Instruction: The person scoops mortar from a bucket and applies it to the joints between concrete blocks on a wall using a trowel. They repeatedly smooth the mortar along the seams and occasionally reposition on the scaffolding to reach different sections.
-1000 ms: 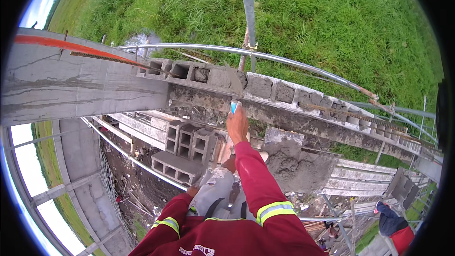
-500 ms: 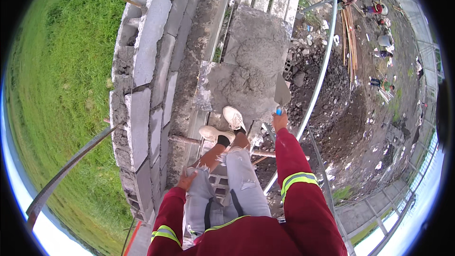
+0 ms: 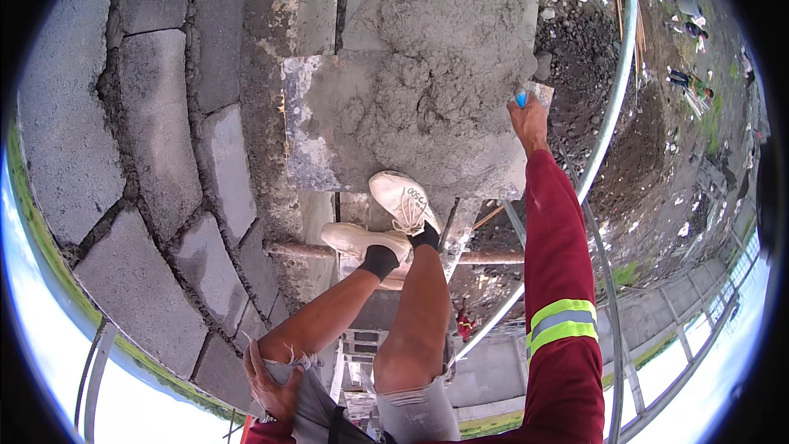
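A: Status?

B: Loading mortar, by the look of it. Right hand (image 3: 528,119), upper right of frame, has its fingers wrapped shut on the blue handle of a trowel (image 3: 526,97). The blade is mostly hidden, dug in at the right edge of the wet mortar pile (image 3: 427,90), top centre.

A: Left hand?

B: Left hand (image 3: 269,382), bottom left of centre, is pressed on the bent left knee, fingers curled over the torn trouser edge. It holds no tool.

A: Where's the mortar sitting?

B: On a flat mortar board (image 3: 308,136), bare and crusted along its left strip. The board lies on scaffold planks (image 3: 316,0), just right of the concrete block wall (image 3: 148,140) that fills the left half of the frame.

A: Next move?

B: My read: the blade has to get under a portion, lift it level, then swing left across the board to the wall. That's a long reach, so the load must be kept small.

A: Room to move?

B: Tight. Both white sneakers (image 3: 386,218) stand at the board's lower edge, one overlapping it, above a rusty cross tube (image 3: 485,256). Right of the arm there's only a scaffold rail pipe (image 3: 612,115), then open drop to dirt ground (image 3: 641,173) well below. The trowel works right at that open edge, so spill goes over the side. Clear swing space is leftward, over the pile.

A: Wall side?

B: Joints are rough, with mortar squeezed out. Beyond the wall, at the far left rim, I can't tell much.
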`<action>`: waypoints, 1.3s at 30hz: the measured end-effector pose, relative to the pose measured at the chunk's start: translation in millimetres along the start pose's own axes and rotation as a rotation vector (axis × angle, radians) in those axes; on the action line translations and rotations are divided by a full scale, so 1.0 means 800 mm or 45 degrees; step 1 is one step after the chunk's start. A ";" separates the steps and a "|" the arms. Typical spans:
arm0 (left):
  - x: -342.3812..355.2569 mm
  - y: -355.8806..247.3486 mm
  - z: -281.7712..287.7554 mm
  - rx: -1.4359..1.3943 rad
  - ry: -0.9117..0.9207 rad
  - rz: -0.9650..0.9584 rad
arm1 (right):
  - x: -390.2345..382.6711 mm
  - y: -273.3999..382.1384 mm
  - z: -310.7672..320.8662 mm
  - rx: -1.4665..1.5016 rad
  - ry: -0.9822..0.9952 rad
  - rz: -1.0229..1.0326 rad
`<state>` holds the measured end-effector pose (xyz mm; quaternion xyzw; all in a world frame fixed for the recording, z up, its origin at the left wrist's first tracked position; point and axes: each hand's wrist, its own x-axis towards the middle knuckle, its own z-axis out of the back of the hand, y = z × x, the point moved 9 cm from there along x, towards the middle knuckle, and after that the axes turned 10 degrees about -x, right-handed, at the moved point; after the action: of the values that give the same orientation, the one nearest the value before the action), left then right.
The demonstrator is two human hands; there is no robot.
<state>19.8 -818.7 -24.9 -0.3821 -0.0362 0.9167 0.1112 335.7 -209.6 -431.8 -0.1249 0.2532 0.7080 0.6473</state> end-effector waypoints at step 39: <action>-0.464 0.144 -0.244 -2.209 -0.682 1.171 | -1.057 0.783 0.187 -0.949 1.024 2.381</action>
<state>391.9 -1020.4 76.9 -0.0899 -0.5617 0.5837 -0.5794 -144.7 -874.5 244.1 -0.2943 0.2110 0.8607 -0.3579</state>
